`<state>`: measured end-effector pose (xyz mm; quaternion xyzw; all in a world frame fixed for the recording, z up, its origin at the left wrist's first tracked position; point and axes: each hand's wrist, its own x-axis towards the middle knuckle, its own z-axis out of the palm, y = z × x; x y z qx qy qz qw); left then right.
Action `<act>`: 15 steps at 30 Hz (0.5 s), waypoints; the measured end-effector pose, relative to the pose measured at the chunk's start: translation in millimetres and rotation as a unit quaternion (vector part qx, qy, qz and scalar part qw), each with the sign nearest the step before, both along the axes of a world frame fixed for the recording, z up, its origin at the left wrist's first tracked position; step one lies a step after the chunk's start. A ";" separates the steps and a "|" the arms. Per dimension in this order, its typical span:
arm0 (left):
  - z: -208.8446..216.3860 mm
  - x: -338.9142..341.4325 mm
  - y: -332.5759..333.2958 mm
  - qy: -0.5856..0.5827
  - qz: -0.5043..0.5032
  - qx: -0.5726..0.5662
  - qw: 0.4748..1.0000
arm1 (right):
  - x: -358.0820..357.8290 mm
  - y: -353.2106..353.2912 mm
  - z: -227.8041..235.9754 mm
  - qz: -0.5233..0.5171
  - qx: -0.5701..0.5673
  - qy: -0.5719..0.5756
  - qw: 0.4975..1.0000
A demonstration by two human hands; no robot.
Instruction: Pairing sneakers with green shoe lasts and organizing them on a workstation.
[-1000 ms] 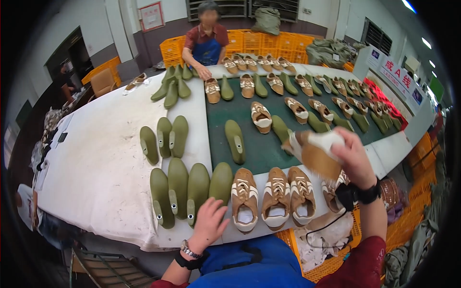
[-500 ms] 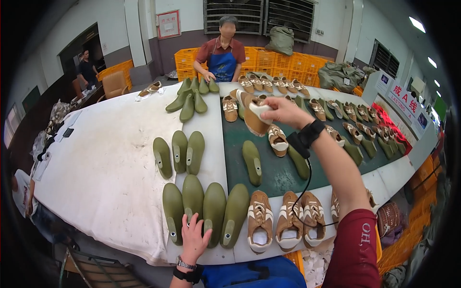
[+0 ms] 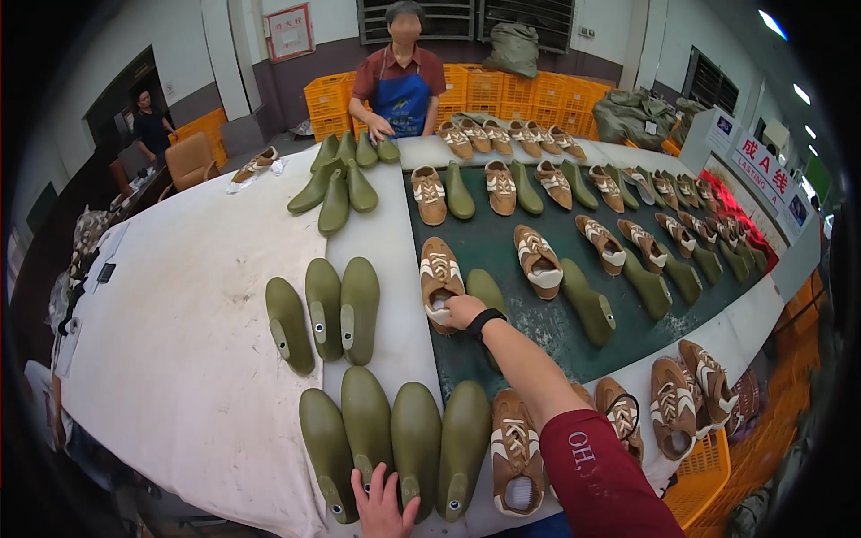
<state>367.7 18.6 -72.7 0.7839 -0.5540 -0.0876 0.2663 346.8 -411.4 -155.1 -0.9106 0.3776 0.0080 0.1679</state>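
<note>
My right hand point(image 3: 464, 311) grips the heel of a brown and white lace-up sneaker point(image 3: 439, 266), which sits toe away from me at the left edge of the green conveyor belt point(image 3: 538, 345). Just right of it lies a green shoe last point(image 3: 487, 291), partly behind my hand and forearm. My left hand point(image 3: 384, 507), fingers spread, rests on the heel ends of two green lasts point(image 3: 368, 417) in a near row of several on the white tabletop. Another sneaker point(image 3: 517, 448) stands right of that row, and more sneakers there are partly hidden by my right arm.
Sneakers and lasts in pairs line the belt toward the right, such as a last point(image 3: 589, 302). Three lasts point(image 3: 323, 309) lie mid-table, with a further group point(image 3: 334, 199) at the far side. A person in a blue apron point(image 3: 400, 103) stands across the table. An orange crate point(image 3: 704, 475) is at lower right.
My right hand has brought the sneaker from the air down and left onto the belt beside a last. My left hand stays on the lasts. The whole view has shifted slightly.
</note>
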 end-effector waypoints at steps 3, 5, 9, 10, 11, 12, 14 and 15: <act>3.4 1.6 -3.9 -0.012 -0.005 0.004 1.000 | 5.1 -3.5 9.5 -0.018 -0.032 -0.027 0.999; 4.6 1.3 -7.3 -0.011 -0.010 0.005 1.000 | 9.0 -11.7 -1.8 -0.055 -0.080 -0.061 0.993; 4.8 0.0 -8.4 -0.020 -0.008 -0.004 1.000 | 7.5 -13.1 -1.4 -0.115 -0.129 -0.247 0.953; 4.5 -1.8 -7.5 -0.025 -0.008 -0.011 1.000 | 5.3 -11.4 2.3 -0.111 -0.131 -0.306 0.936; 5.1 -3.2 -6.2 -0.029 -0.009 -0.016 0.999 | 1.0 -10.9 8.8 -0.111 -0.135 -0.310 0.935; 4.2 -2.2 -2.9 -0.043 -0.005 -0.018 0.999 | 1.8 -1.1 30.0 -0.055 -0.074 -0.233 0.968; -4.0 -0.5 0.9 -0.061 -0.004 -0.030 0.998 | -9.9 10.5 74.8 -0.002 -0.022 -0.156 0.987; -15.4 0.8 1.9 -0.069 -0.013 -0.042 0.997 | -22.1 11.5 94.9 0.030 -0.027 -0.118 0.992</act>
